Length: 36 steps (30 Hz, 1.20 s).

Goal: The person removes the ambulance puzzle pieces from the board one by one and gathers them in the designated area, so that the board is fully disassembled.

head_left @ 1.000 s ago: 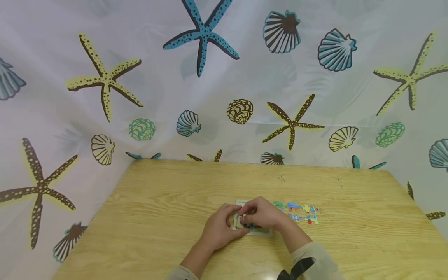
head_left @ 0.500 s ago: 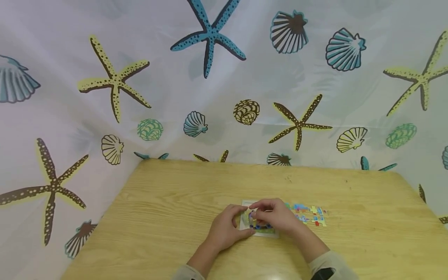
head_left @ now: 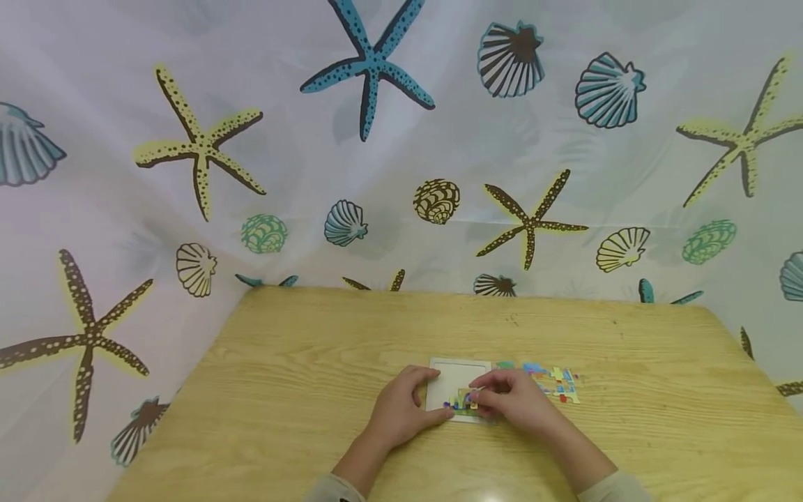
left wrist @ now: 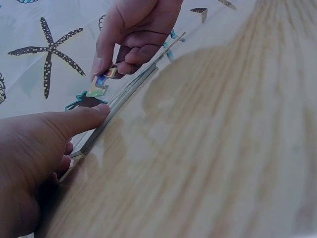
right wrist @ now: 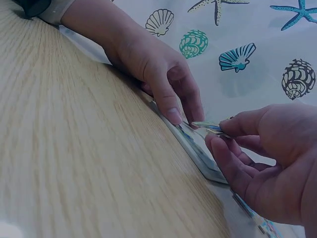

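A shallow white jigsaw puzzle tray lies on the table, with colourful joined pieces along its lower part. My left hand holds the tray at its left side, thumb at the near edge and fingers at the far left edge. Over the tray's right part, my right hand pinches a puzzle piece between thumb and fingertips. In the left wrist view the piece is tilted above the tray, green, blue and yellow. The right wrist view shows this piece nearly edge-on. My right hand hides the tray's right side.
Several loose puzzle pieces lie on the wooden table to the right of the tray, partly behind my right hand. A white curtain printed with starfish and shells surrounds the table's back and sides.
My right hand has moved right and a little towards me over the tray, with the piece held. More of the tray's bare white bottom now shows. The left hand keeps its hold.
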{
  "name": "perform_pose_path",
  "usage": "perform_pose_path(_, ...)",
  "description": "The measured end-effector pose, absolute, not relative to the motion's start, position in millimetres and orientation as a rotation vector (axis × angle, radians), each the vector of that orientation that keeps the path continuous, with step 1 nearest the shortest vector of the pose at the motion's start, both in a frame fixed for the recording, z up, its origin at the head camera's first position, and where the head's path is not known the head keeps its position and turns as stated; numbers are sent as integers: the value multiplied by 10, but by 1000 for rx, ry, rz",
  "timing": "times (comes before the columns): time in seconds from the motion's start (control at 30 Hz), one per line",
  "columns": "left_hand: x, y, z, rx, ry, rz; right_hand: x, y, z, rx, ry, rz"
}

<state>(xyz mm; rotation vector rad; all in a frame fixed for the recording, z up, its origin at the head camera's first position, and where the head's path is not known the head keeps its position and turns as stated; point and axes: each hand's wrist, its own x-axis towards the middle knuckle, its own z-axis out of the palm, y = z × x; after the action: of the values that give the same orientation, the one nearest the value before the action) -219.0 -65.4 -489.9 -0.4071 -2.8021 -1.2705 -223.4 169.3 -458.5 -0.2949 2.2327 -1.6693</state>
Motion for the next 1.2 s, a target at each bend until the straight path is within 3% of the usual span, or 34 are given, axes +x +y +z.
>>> perform_pose_path(0.63, -2198, -643, -4915, -394, -2819, -1243, -2190, 2229, -4569, -301, 2187, -1601)
perform_pose_path(1.03, -2186, -639, -4923, -364, -2824, -1261, -2107, 2164, -4545, -299, 2658, -1292)
perform_pose_path(1.2, -2197, -605, -4903, -351, -2840, -1282, -2142, 2248, -4554, -297, 2552, -1379)
